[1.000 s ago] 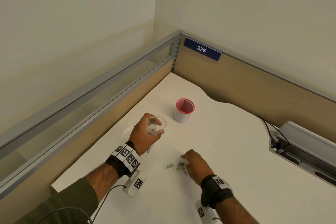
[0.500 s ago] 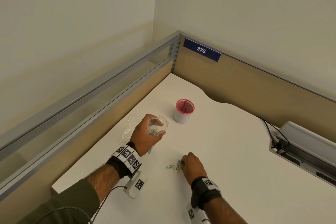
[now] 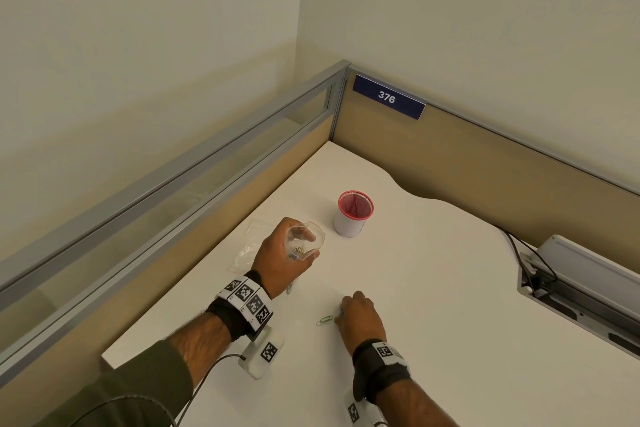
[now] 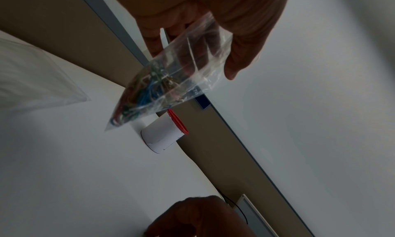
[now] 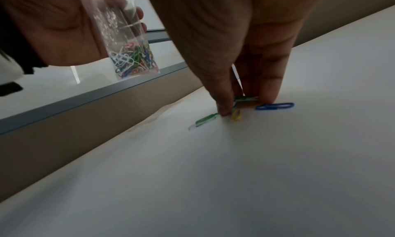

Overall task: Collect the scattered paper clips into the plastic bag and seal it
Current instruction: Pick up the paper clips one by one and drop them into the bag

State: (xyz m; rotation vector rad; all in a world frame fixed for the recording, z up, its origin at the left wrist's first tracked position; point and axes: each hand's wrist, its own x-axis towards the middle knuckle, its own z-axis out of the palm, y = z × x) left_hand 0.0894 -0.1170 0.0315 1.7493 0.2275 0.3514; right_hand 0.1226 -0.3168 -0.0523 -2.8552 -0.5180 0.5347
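Observation:
My left hand (image 3: 306,246) holds a small clear plastic bag (image 3: 311,239) above the white desk (image 3: 433,305), thumb and fingers keeping its mouth open. Several coloured paper clips lie in the bag's bottom (image 4: 141,92) (image 5: 133,61). My right hand (image 5: 243,103) points fingertips-down on the desk, its thumb (image 5: 223,108) and fingers pinching a small cluster of clips. A yellow clip (image 5: 235,115) pokes out of the pinch. Loose on the desk beside the fingers lie a green clip (image 3: 325,320) (image 5: 204,121) and a blue clip (image 5: 274,106).
A white cup with a red mesh rim (image 3: 353,215) stands behind the left hand. Another clear bag (image 3: 249,246) lies flat near the left partition. A grey cable tray (image 3: 581,291) sits at the right. Partition walls close off the back and left.
My right hand has shifted slightly left and drawn its fingers together over the clip cluster, which now hides most clips in the head view. The left hand and bag stay put.

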